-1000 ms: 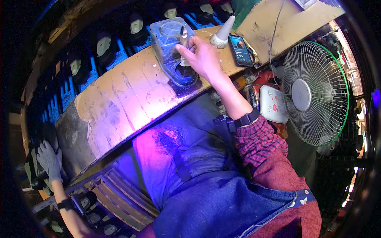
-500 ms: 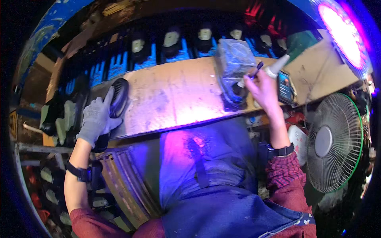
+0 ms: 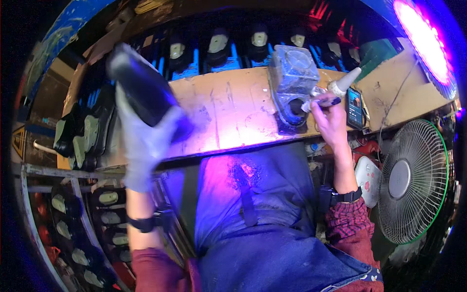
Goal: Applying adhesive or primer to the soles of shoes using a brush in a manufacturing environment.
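At a cardboard-covered bench (image 3: 221, 109), seen from above, a seated person in a dark apron has both hands occupied. The left hand (image 3: 148, 134), in a pale glove, grasps a black shoe (image 3: 141, 90) raised over the left part of the bench; hand and shoe are both blurred. The thumb lies along the near right side, and the other fingers are partly hidden, a hold that seems to leave most of the dark surface uncovered; the glove probably guards against dirt. The bare right hand (image 3: 332, 124) pinches what looks like a small brush (image 3: 330, 101), its dark handle at the fingers and its pale end pointing left, close to the dark mouth of a pot (image 3: 293, 120). The bare fingers likely give finer control. The pot sits near the front edge, just before a clear tub (image 3: 294, 70), apparently for easy reach. A pale cone (image 3: 348, 82) and a phone (image 3: 354, 108) stay to the right, out of the shoe's way. Behind, more shoes stand in a row on a blue rack (image 3: 187, 71), seemingly spaced to keep them apart.
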The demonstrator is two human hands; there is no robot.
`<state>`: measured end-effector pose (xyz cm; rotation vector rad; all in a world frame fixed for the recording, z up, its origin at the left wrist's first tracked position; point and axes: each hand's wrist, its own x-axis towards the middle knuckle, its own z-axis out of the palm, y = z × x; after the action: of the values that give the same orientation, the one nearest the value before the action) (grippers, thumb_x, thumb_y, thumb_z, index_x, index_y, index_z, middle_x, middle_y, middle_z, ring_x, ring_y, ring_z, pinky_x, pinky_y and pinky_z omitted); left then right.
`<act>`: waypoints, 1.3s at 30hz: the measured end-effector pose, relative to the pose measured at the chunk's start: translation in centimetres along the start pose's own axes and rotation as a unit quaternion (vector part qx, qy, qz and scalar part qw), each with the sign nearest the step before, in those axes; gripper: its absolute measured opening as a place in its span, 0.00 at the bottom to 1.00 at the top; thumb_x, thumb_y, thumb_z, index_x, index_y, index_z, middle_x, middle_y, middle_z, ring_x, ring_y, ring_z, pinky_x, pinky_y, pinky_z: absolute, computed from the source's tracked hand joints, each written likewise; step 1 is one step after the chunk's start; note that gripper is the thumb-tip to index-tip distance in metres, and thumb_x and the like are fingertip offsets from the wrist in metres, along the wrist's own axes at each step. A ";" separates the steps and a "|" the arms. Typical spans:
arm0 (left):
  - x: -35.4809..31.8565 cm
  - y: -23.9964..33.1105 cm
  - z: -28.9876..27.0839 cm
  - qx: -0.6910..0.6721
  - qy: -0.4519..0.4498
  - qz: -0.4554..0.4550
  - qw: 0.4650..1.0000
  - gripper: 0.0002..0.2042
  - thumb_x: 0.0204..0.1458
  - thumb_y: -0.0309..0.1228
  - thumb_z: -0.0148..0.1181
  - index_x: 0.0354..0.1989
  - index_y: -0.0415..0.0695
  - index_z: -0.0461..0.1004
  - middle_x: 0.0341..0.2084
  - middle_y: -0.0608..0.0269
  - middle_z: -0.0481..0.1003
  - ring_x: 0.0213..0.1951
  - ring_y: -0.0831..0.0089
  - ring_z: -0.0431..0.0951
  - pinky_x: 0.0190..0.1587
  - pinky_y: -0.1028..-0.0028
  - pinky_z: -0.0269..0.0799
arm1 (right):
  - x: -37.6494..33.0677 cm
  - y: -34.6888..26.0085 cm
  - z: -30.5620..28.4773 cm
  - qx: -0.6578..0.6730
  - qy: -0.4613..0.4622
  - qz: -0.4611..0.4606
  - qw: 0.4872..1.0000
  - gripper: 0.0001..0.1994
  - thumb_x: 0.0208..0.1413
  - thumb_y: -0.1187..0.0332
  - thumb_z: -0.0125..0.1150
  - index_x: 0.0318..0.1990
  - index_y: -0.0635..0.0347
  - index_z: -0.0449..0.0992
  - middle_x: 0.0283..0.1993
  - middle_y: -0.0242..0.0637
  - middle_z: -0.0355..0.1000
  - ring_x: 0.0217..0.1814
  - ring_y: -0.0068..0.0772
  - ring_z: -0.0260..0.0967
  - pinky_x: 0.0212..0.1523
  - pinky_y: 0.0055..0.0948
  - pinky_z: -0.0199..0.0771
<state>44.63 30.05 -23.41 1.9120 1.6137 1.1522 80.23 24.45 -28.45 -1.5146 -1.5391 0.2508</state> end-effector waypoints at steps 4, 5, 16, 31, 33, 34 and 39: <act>-7.3 -7.3 2.9 0.185 0.082 0.252 0.946 0.35 0.50 0.40 0.56 0.62 0.35 0.49 0.55 0.46 0.62 0.55 0.57 0.65 0.58 0.62 0.59 | -3.0 1.7 1.4 0.066 0.064 0.062 0.994 0.02 0.58 0.74 0.51 0.36 0.63 0.68 0.33 0.33 0.68 0.33 0.20 0.68 0.32 0.20 0.72; -8.1 -7.1 3.8 0.050 0.026 0.291 0.955 0.28 0.53 0.31 0.52 0.60 0.35 0.51 0.55 0.43 0.61 0.56 0.50 0.64 0.59 0.57 0.58 | -3.8 1.3 1.8 0.093 0.098 0.057 0.989 0.02 0.58 0.75 0.49 0.36 0.64 0.67 0.33 0.35 0.69 0.32 0.21 0.69 0.32 0.19 0.72; -12.2 -7.0 4.3 0.021 -0.037 0.261 0.964 0.29 0.47 0.48 0.54 0.51 0.37 0.66 0.48 0.44 0.66 0.50 0.47 0.66 0.54 0.54 0.60 | 2.8 -8.7 14.7 0.241 -0.112 0.184 0.946 0.10 0.53 0.66 0.55 0.34 0.64 0.67 0.25 0.38 0.71 0.23 0.25 0.70 0.24 0.25 0.68; -12.3 -7.9 3.9 0.013 -0.042 0.258 0.965 0.32 0.48 0.56 0.49 0.49 0.36 0.66 0.42 0.41 0.66 0.43 0.44 0.68 0.47 0.51 0.62 | 5.9 -8.2 18.4 0.190 -0.126 0.144 0.963 0.14 0.45 0.60 0.56 0.29 0.66 0.69 0.23 0.46 0.70 0.28 0.39 0.72 0.32 0.34 0.70; -12.7 -8.2 4.0 -0.004 -0.044 0.247 0.968 0.33 0.48 0.56 0.48 0.50 0.37 0.66 0.44 0.40 0.66 0.44 0.44 0.67 0.49 0.51 0.61 | 5.0 -8.8 17.3 0.158 -0.147 0.143 0.966 0.14 0.45 0.60 0.56 0.28 0.65 0.69 0.22 0.45 0.70 0.27 0.35 0.71 0.31 0.33 0.69; -13.2 -8.0 3.7 0.020 -0.074 0.214 0.974 0.34 0.56 0.56 0.35 0.56 0.35 0.62 0.53 0.40 0.63 0.55 0.42 0.62 0.58 0.51 0.53 | 4.6 -9.1 16.8 0.155 -0.146 0.146 0.966 0.14 0.45 0.60 0.56 0.28 0.65 0.69 0.22 0.45 0.70 0.27 0.35 0.71 0.31 0.33 0.69; -12.8 -8.2 4.2 0.016 -0.047 0.235 0.971 0.33 0.49 0.54 0.49 0.55 0.38 0.64 0.50 0.41 0.65 0.50 0.44 0.66 0.53 0.52 0.59 | 3.1 -8.9 15.0 0.206 -0.176 0.144 0.952 0.13 0.45 0.60 0.56 0.27 0.63 0.70 0.22 0.40 0.70 0.26 0.29 0.71 0.29 0.30 0.69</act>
<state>42.77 21.08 -36.18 2.4110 1.1642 1.1855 64.19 31.91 -28.99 -1.3962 -1.4096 0.9960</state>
